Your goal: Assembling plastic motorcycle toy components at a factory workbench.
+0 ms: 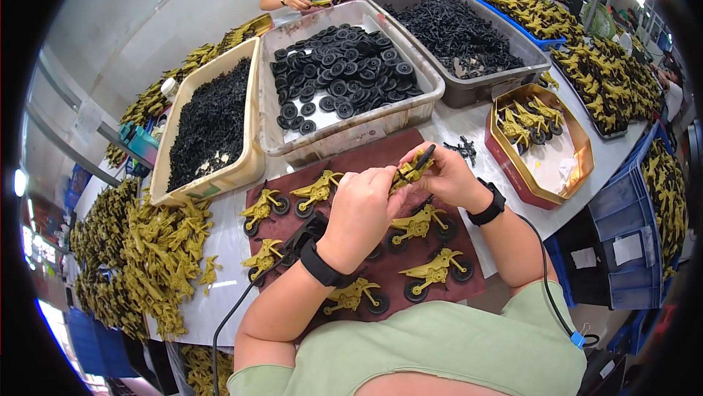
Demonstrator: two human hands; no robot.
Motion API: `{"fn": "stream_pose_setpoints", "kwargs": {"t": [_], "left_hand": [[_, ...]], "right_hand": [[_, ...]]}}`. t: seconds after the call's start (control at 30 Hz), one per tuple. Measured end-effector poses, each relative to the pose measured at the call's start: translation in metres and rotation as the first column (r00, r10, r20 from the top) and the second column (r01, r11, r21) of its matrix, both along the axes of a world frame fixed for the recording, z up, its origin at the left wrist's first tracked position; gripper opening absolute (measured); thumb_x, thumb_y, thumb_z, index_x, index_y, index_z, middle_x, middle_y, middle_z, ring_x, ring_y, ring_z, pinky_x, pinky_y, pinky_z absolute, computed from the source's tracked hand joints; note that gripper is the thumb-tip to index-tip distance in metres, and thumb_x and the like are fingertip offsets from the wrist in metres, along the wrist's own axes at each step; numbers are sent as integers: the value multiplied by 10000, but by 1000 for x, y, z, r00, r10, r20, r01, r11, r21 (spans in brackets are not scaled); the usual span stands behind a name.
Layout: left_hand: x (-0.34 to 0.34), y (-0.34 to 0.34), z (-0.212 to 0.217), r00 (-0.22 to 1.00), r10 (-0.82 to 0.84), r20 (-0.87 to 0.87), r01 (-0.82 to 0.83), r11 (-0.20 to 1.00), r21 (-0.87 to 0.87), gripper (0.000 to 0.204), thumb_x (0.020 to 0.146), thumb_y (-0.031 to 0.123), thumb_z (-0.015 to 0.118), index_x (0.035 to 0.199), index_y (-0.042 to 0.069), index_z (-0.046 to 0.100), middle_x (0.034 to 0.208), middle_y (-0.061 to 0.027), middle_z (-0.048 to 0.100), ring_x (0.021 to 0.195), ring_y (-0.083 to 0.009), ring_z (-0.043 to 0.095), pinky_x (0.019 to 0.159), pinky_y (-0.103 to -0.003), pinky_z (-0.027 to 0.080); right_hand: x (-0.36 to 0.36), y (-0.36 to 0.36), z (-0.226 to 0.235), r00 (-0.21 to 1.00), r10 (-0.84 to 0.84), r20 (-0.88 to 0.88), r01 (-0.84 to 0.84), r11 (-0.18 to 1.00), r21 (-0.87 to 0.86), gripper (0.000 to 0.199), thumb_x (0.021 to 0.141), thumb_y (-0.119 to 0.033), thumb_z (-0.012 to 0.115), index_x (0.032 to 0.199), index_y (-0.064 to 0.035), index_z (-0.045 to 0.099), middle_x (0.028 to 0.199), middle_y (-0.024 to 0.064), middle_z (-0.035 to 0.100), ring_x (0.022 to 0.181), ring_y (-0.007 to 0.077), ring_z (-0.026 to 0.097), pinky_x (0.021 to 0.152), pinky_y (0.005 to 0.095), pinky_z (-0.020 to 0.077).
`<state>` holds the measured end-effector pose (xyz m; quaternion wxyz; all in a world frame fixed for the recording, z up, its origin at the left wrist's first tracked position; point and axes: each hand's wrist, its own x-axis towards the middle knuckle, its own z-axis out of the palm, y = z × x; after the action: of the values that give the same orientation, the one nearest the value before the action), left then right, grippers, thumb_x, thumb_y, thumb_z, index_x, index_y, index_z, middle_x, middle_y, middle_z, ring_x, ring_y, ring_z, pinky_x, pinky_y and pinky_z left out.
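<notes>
a pale green top with short sleeves is covering the body. a black left wristband and black right wristband are fitting closely, a boxy black piece showing beside the left one. thin black cables are trailing downward, a blue clip sitting on the right cable. the left hand and right hand are showing bare.

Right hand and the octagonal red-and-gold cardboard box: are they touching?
Apart: the head view shows white tabletop between right hand and box.

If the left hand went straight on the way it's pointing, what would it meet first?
Beyond the yellow toy motorbike in its fingers, the left hand, angled forward and to the right, would probably meet the right hand first; depth is unclear in this single view.
</notes>
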<state>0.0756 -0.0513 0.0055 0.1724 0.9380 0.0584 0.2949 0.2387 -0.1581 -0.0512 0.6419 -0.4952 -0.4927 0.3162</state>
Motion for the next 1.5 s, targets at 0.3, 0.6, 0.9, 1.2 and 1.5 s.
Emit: {"fn": "stream_pose_setpoints", "kwargs": {"t": [0.3, 0.6, 0.9, 1.2, 1.5], "left_hand": [[1, 7, -1, 997, -77, 31, 82, 977, -196, 216, 751, 123, 731, 939, 29, 678, 799, -124, 670, 735, -263, 644, 660, -338, 496], [-4, 2, -1, 994, -51, 98, 82, 935, -345, 233, 750, 74, 727, 965, -2, 678, 846, -129, 680, 749, -228, 659, 679, -296, 504], [-6, -1, 1, 989, -51, 141, 103, 914, -392, 235, 740, 48, 718, 968, 4, 685, 857, -141, 685, 755, -236, 666, 680, -299, 509], [-7, 7, 0, 981, -98, 168, 132, 971, -202, 276, 727, 72, 728, 995, 39, 675, 877, -111, 684, 773, -249, 652, 680, -322, 500], [-19, -4, 9, 979, 11, 201, -53, 977, 205, 355, 685, 91, 733, 1020, 14, 644, 928, -65, 666, 774, -193, 614, 686, -327, 428]], "right_hand": [[0, -4, 5, 998, 46, 51, -49, 997, 53, 315, 807, 16, 682, 1093, -19, 554, 1032, 20, 597, 967, 100, 569, 847, 258, 482], [-6, -7, 8, 993, 115, -32, -112, 989, 95, 326, 835, -20, 670, 1133, -9, 537, 1087, 39, 580, 1007, 108, 551, 876, 261, 464], [-10, -8, 9, 996, 83, -24, -81, 992, 101, 330, 838, -94, 691, 1118, -9, 538, 1064, 41, 575, 970, 98, 544, 852, 252, 455], [-16, -6, 7, 1000, 19, 8, -20, 986, 168, 383, 834, -178, 708, 1124, 1, 534, 1058, 52, 559, 978, 119, 550, 853, 255, 449], [-31, -13, 27, 549, -677, 491, 393, 727, 563, 583, 708, -341, 792, 1162, -72, 546, 1303, 211, 409, 1210, 366, 411, 1004, 469, 354]]}}
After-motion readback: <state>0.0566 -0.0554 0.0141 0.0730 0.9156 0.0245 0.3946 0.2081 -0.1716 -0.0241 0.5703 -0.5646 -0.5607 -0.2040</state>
